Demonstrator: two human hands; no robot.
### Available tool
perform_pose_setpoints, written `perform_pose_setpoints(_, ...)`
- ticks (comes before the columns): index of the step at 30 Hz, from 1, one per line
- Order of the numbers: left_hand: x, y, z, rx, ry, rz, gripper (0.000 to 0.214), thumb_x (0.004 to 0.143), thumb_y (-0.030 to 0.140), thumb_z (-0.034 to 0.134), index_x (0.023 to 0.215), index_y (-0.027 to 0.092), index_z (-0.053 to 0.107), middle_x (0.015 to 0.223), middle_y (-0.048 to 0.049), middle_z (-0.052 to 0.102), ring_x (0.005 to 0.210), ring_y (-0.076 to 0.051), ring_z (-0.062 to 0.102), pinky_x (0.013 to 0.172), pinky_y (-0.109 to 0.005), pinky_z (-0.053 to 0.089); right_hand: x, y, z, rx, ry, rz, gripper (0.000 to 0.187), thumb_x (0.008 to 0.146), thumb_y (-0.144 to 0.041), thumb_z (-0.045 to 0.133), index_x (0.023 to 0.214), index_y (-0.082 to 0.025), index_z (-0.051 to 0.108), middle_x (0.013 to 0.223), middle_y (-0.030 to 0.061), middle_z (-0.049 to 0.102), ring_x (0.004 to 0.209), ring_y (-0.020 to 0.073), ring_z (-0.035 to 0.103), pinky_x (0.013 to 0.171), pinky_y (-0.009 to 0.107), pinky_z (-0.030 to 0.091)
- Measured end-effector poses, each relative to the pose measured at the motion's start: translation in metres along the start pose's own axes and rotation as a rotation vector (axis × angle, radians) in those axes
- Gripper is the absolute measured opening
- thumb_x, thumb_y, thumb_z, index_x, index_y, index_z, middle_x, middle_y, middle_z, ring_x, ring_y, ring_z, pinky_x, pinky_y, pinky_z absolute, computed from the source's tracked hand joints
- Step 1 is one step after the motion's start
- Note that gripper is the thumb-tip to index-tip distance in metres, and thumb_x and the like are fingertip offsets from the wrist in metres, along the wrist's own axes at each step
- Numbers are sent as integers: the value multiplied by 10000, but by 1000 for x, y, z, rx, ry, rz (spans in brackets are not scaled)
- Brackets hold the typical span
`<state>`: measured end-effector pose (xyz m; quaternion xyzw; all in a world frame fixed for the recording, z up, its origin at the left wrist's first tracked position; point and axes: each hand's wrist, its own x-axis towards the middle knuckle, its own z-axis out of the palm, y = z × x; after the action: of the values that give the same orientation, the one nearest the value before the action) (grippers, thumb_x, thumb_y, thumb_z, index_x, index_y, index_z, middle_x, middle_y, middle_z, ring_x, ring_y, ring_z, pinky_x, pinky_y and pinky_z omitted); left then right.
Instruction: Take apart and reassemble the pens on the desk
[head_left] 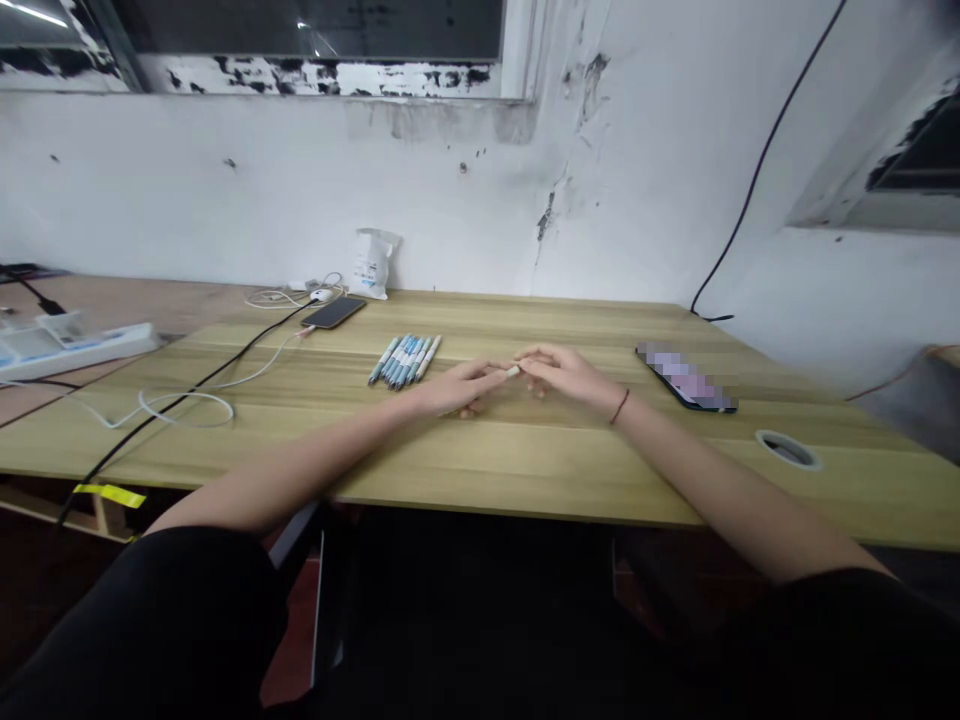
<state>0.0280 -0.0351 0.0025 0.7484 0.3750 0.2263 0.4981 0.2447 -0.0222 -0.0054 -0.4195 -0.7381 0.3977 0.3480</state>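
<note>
My left hand (461, 388) and my right hand (562, 373) meet above the middle of a light wooden table (570, 480). Between their fingertips is a small pale cylindrical piece (512, 371), mostly hidden; it may be a pen cap. Both hands seem to pinch it. To the left of my left hand, several blue-and-white pens (403, 360) lie side by side on the table. A dark thread bracelet (619, 406) circles my right wrist.
A phone with a blurred screen (686, 378) lies right of my right hand. Another phone (334, 312) sits at the back with a white cable attached. A white bag (373, 262), a power strip (67, 345), loose cables and a cable grommet (787, 450) surround the tabletop.
</note>
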Motion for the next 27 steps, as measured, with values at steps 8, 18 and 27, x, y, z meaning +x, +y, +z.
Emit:
perform_pose_setpoints(8, 1, -2, 1, -76, -59, -12, 386, 830, 513, 524, 1037, 188, 550, 725, 14, 536, 495, -56, 466, 467, -206, 427, -1, -3, 2, -98, -33, 1, 330, 816, -472, 543, 801, -147, 601, 747, 46, 631, 553, 79, 514, 498, 210, 418)
perform_pose_setpoints(18, 2, -2, 2, -33, 19, -65, 311, 878, 430, 438, 986, 173, 574, 586, 28, 495, 421, -64, 425, 369, -176, 298, 0, 6, 4, -21, -46, -27, 219, 762, -347, 621, 889, -173, 573, 857, 40, 638, 618, 96, 551, 556, 245, 466)
perform_pose_setpoints(27, -1, -3, 3, -4, 14, -15, 426, 862, 384, 499, 1271, 282, 442, 724, 29, 499, 446, -44, 436, 361, -144, 275, 2, 6, 4, 18, 4, -55, 234, 771, -335, 616, 928, -169, 566, 908, 66, 652, 619, 98, 565, 576, 258, 489)
